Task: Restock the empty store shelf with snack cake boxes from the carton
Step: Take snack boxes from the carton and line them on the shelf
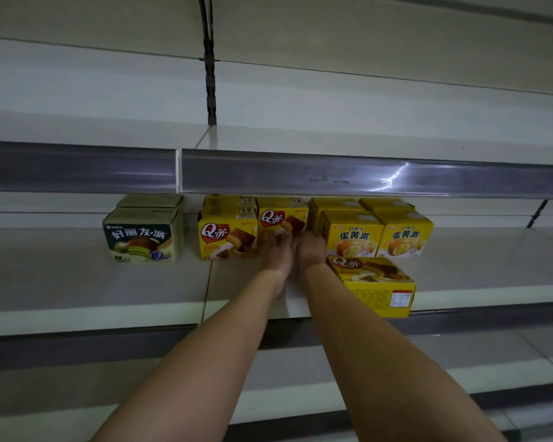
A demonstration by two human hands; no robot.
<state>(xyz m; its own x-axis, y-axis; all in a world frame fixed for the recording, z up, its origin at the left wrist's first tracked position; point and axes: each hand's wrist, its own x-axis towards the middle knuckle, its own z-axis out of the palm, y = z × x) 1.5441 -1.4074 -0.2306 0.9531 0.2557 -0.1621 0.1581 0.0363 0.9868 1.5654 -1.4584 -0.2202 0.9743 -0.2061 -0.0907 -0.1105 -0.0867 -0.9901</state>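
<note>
Both my hands reach onto the middle shelf (77,282) and meet at a yellow Q-cake box (280,215) standing in the back row. My left hand (276,250) presses flat on its front face. My right hand (312,248) touches its right front edge, next to a yellow egg-yolk-pie box (351,237). Another Q-cake box (224,237) stands just left of it, with more boxes behind. A further Q-cake box (374,282) lies flat near the shelf's front edge, right of my right wrist. The carton is out of view.
A green pie box (141,240) stands at the left, one more behind it. A second egg-yolk-pie box (404,237) stands at the right. The upper shelf's grey price rail (300,173) overhangs the row. A lower shelf (396,378) shows below my arms.
</note>
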